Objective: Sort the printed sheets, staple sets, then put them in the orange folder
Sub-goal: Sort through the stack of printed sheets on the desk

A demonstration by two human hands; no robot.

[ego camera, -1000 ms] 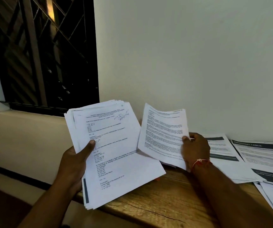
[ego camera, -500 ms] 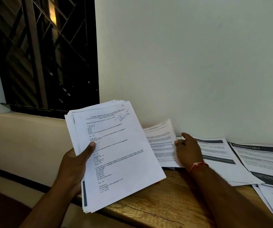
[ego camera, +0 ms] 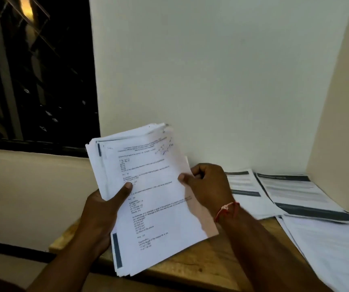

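A thick stack of printed sheets (ego camera: 152, 197) is held up over the left end of the wooden table (ego camera: 211, 264). My left hand (ego camera: 104, 209) grips the stack from below and behind, thumb pressed on the top page. My right hand (ego camera: 207, 184) pinches the right edge of the top sheet between thumb and fingers. Sorted piles of sheets with dark header bands (ego camera: 291, 190) lie flat on the table to the right. A further pile of white sheets (ego camera: 327, 249) lies nearer me at the right edge. No orange folder or stapler is visible.
A white wall (ego camera: 211, 81) rises directly behind the table, and a side wall (ego camera: 342, 102) closes the right corner. A dark barred window (ego camera: 32, 70) with a ledge is at the left. Bare wood shows below the held stack.
My right hand laid the single sheet down on the table behind the stack, then came back left and took hold of the top sheet's right edge. The camera view shifted right.
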